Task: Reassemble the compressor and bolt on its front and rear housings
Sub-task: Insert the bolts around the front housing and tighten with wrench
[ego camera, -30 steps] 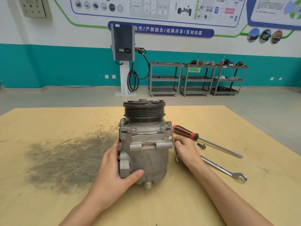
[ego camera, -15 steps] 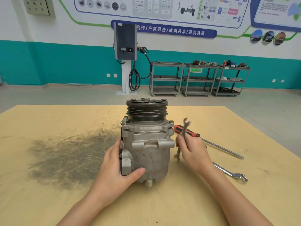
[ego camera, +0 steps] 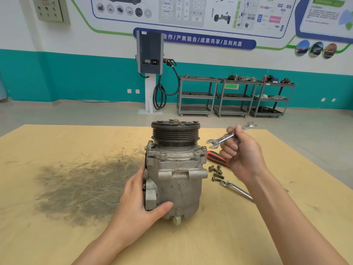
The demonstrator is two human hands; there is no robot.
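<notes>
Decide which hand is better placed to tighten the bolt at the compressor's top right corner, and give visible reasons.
The right hand. It already grips the open-ended wrench, raised beside that corner bolt. The left hand is occupied holding the compressor steady on its far side.

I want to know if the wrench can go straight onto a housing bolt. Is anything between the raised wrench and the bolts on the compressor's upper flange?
Nothing visible. The right hand holds the wrench in open air beside the pulley; the flange bolt just below its open jaw is exposed. The left hand grips the compressor low on the opposite side.
</notes>
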